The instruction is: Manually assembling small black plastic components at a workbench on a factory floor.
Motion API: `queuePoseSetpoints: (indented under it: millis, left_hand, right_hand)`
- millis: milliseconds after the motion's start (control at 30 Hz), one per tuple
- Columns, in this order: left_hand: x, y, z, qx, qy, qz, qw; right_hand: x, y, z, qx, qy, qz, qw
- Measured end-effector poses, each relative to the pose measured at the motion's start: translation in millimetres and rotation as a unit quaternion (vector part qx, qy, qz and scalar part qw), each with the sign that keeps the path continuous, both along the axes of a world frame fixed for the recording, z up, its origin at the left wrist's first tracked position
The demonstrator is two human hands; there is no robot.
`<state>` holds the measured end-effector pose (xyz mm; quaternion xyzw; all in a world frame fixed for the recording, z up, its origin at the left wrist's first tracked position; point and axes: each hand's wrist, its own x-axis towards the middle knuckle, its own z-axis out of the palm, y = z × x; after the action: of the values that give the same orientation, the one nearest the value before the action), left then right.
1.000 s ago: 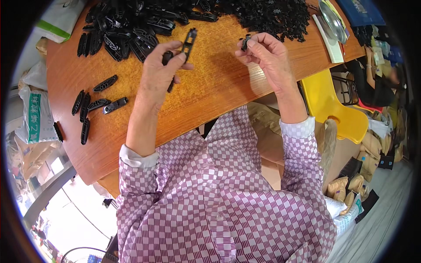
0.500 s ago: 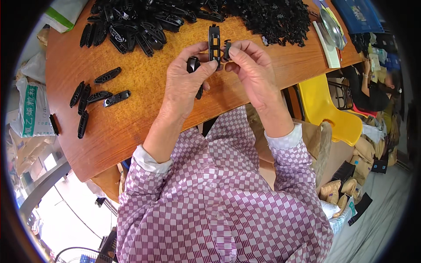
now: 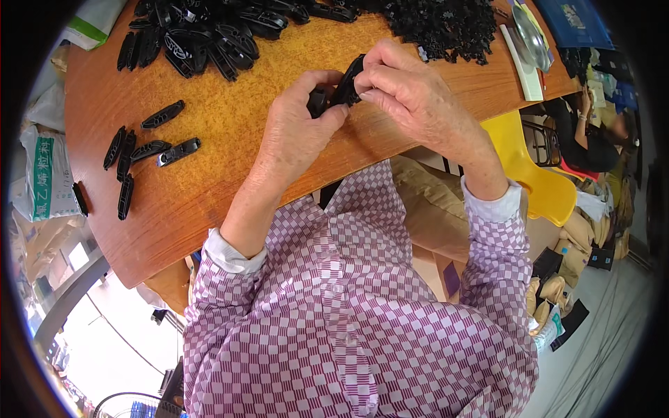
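Over the table's near edge, my left hand [image 3: 293, 129] is closed around a long black plastic housing [image 3: 348, 87], now tilted with its upper end leaning right. A second black plastic piece [image 3: 317, 103] is tucked in the same hand, beside the thumb. My right hand [image 3: 418, 87] pinches at the right side of the housing, thumb and fingers pressed together against it. Whatever sits between those fingertips is hidden. Left of my hands lie several similar black housings [image 3: 150, 150] on the wooden table [image 3: 230, 139].
A heap of long black housings [image 3: 209, 38] covers the far left of the table, with a pile of small black parts [image 3: 446, 31] to its right. A metal dish [image 3: 531, 38] is at the right end. A yellow chair [image 3: 519, 160] stands right of the table; a person [image 3: 585, 136] sits beyond.
My right hand has brought the small black clip it held against the housing, and the clip is now out of sight. The housing has gone from upright to tilted; my right elbow has swung outward.
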<state>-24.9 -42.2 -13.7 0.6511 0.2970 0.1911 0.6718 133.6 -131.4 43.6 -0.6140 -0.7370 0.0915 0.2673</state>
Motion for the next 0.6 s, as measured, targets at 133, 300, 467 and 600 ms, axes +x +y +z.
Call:
queuePoseSetpoints:
  millis: [133,300,467,600]
  left_hand:
    - [2,-2,2,0.048,0.012,-0.027,0.998]
    - [-1,-2,0,0.030,0.009,-0.042,0.999]
    - [3,-2,-2,0.004,0.016,-0.041,0.999]
    - [7,-3,-4,-0.059,-0.005,-0.005,0.998]
  right_hand:
    - [5,1,2,-0.050,-0.025,0.021,0.998]
    - [10,6,-3,-0.077,0.008,0.055,0.995]
    - [11,6,-9,-0.063,0.050,0.031,0.996]
    - [4,1,-16,-0.062,0.131,-0.109,0.983]
